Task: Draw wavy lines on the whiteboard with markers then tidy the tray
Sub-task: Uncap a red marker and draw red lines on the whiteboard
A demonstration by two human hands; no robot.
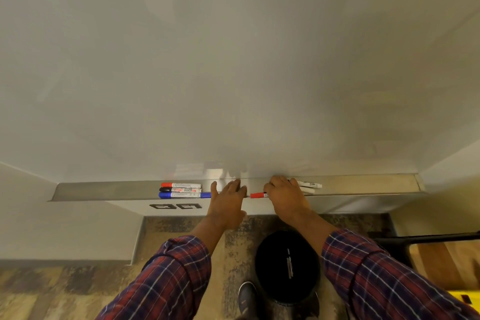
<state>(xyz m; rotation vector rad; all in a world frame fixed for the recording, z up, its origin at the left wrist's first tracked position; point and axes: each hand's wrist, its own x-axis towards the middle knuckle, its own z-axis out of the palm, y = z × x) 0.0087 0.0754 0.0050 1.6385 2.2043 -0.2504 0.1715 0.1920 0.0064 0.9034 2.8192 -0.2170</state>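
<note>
A blank whiteboard [233,60] fills the upper view, with a metal tray [104,190] along its bottom edge. Three markers lie side by side in the tray: a red-capped one [180,185], a black-capped one [180,190] and a blue one [181,194]. My left hand [228,196] rests flat on the tray just right of them, fingers straight. My right hand [284,195] lies over several markers further right; a red-capped marker [258,195] sticks out on its left and two white markers [309,186] on its right. Its fingers curl over them.
Below the tray are two dark wall sockets [175,206]. A black round bin [287,266] stands on the patterned floor beneath my right arm, beside my shoe [246,299]. A wooden surface with a black bar [428,239] sits at the lower right.
</note>
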